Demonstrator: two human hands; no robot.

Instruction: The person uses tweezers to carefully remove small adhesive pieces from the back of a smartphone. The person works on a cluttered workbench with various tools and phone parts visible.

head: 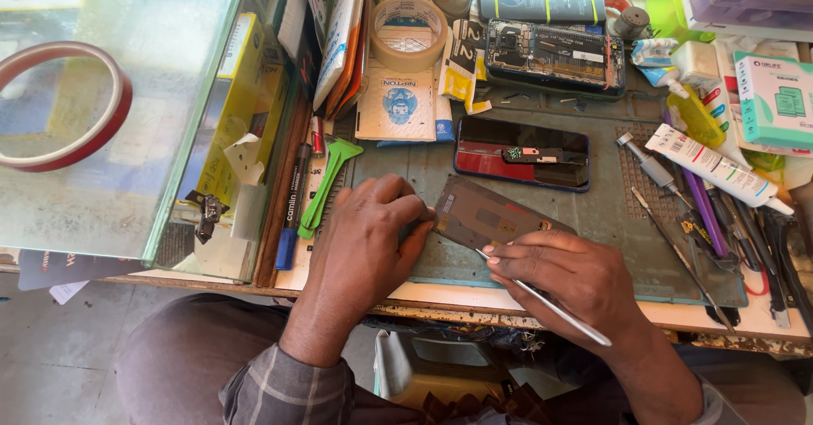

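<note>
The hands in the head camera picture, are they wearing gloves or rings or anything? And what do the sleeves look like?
No gloves and no rings or watch that can be seen: the left hand and right hand are bare. The forearms are bare too. Near the left elbow sits a pushed-up sleeve, dark grey-brown with thin pale checked lines. The right sleeve is barely in view.
</note>
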